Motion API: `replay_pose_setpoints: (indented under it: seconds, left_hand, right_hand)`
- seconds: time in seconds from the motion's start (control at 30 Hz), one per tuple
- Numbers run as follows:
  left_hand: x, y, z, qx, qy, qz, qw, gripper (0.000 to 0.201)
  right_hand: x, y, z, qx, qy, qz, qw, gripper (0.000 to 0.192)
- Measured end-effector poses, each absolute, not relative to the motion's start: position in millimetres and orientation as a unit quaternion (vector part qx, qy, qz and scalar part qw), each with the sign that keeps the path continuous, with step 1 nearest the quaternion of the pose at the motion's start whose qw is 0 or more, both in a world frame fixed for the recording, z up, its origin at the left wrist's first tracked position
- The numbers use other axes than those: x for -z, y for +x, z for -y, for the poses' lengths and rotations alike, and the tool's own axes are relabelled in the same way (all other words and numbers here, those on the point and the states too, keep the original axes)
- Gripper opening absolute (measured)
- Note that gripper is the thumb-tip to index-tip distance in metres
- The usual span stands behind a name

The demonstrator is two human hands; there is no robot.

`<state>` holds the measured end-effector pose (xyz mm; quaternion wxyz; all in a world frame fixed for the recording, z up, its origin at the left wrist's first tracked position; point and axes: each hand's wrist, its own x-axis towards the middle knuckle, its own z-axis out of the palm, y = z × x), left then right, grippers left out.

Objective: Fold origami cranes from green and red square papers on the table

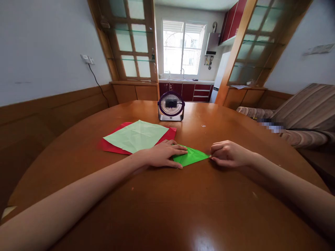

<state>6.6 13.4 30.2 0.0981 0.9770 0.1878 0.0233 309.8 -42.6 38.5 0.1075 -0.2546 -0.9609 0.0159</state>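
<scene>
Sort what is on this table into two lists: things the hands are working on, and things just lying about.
In hand:
- folded bright green paper, pressed flat by the left hand and pinched at its right tip by the right hand

Lying about:
- pale green sheet, on top of the red sheet
- small purple desk fan
- wooden table

Round wooden table (167,209), bright kitchen window (183,48), striped sofa (306,111).

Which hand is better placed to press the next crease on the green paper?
Probably the right hand: its fingertips pinch the free corner of the folded green paper. The left hand lies flat on the paper's other end, pinning it to the table.
</scene>
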Motion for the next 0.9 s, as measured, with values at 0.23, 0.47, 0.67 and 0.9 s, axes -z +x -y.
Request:
replay_pose_setpoints:
  seconds: [0.23,0.47,0.67,0.9]
  left_hand:
    - [-28.2,5.8,-14.1,-0.038,0.977,-0.185,0.1,0.063]
    - [-29.7,5.7,-13.2,-0.03,0.977,-0.186,0.1,0.064]
    - [-29.3,6.5,-13.3,-0.041,0.976,-0.186,0.104,0.064]
    - [-29.5,9.9,-10.9,-0.056,0.974,-0.193,0.106,0.059]
  right_hand:
    - [-37.7,315.9,40.5,-0.033,-0.268,0.957,0.103,0.035]
    - [-37.0,323.8,38.9,-0.027,-0.284,0.953,0.105,0.037]
    - [-31.8,326.2,36.8,-0.034,-0.271,0.945,0.181,0.03]
    - [-21.8,300.2,42.1,-0.044,-0.214,0.955,0.201,0.035]
